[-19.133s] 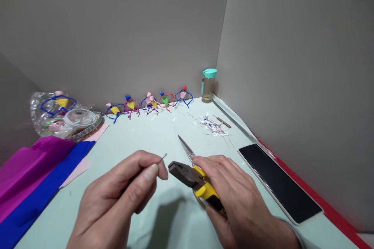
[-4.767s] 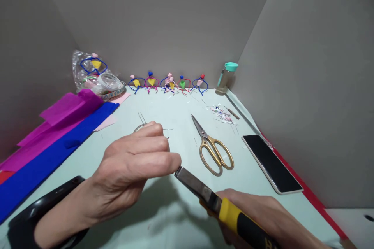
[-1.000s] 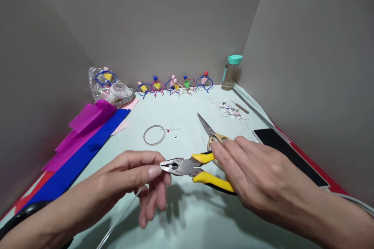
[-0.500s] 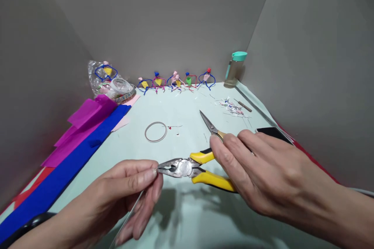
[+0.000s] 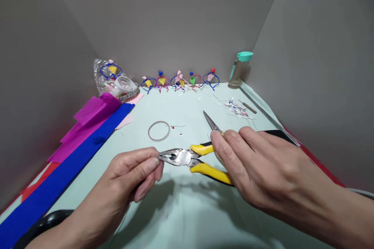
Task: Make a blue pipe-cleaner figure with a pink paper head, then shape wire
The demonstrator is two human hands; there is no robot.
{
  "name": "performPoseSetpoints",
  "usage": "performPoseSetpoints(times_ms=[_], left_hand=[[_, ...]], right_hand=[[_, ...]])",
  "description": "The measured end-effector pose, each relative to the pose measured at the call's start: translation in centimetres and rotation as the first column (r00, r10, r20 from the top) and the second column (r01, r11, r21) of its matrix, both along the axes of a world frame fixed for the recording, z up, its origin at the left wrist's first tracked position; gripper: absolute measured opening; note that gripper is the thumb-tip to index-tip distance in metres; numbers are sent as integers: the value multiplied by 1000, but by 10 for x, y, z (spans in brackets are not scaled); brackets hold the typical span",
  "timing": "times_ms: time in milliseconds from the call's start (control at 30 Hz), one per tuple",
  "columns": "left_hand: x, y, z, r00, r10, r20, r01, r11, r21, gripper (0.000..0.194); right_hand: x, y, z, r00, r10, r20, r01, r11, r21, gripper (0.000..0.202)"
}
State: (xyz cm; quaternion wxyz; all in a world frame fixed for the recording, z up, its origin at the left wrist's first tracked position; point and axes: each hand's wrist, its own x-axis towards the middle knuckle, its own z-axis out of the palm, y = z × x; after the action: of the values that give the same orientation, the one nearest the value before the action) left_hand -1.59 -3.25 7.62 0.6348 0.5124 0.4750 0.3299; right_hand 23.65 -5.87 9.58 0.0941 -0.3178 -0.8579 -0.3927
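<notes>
My right hand (image 5: pixel 263 163) is closed around the yellow and black handles of the pliers (image 5: pixel 184 157). Scissors (image 5: pixel 212 121) also stick out from under its fingers, blades pointing away from me. The pliers' narrow jaws point left and meet the fingertips of my left hand (image 5: pixel 137 171). Thumb and fingers of that hand pinch the end of a thin wire (image 5: pixel 124 218), which trails down below the hand; the jaw tips are at this end.
Small twisted figures (image 5: pixel 181 81) line the back wall. A bottle (image 5: pixel 241 70) is at back right, near scraps (image 5: pixel 238 109) and a dark phone-like object (image 5: pixel 277 137). A ring (image 5: pixel 159 130) lies mid-table. Blue paper (image 5: pixel 84 151), purple paper (image 5: pixel 87 124) and tape rolls (image 5: pixel 125 85) are left.
My left hand and the pliers have risen slightly, and the left hand's lower fingers have curled in. The table's objects appear a little further right.
</notes>
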Motion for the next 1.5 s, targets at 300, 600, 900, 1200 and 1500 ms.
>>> performPoseSetpoints(times_ms=[300,600,900,1200,1500], left_hand=[[-12,8,-15,983,-10,-182,64,955,289,37],[-4,12,7,909,53,-412,250,723,644,34],[-5,7,17,868,160,-469,326,528,784,28],[-17,5,28,839,120,-531,471,331,818,31],[-21,2,30,862,139,-488,444,261,857,36]], right_hand=[[-5,4,-13,993,-21,-115,6,992,-125,23],[-1,-3,-18,933,-140,-332,-29,890,-455,44],[2,-11,-5,821,-436,-369,-113,509,-853,31],[-4,-18,10,723,-620,-306,-240,190,-952,11],[0,-15,4,687,-710,-157,-484,-285,-828,23]])
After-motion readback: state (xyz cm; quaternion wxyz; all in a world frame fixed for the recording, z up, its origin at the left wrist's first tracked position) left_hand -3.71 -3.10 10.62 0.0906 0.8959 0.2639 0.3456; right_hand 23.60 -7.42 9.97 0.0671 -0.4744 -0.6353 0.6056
